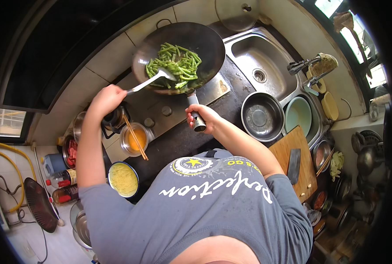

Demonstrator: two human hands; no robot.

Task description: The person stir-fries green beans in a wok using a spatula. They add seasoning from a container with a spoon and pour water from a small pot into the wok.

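My left hand (108,99) grips the handle of a metal spatula (146,82), whose blade rests among cut green beans (179,64) in a large dark wok (212,49). My right hand (202,118) is closed around the wok's handle (192,99). The wok is tilted above the gas stove's steel top (179,109). Below my left hand, a clear bowl of beaten egg (136,140) has wooden chopsticks (135,137) lying across it. Nearer my body stands a blue-rimmed bowl of pale yellow shreds (123,180).
Right of the stove are a steel sink (248,49), a metal basin (263,117) and a green basin (298,115). A cleaver (294,165) lies on a wooden cutting board (306,148). Sauce bottles (62,178) and a bowl of red meat (71,151) stand at the left.
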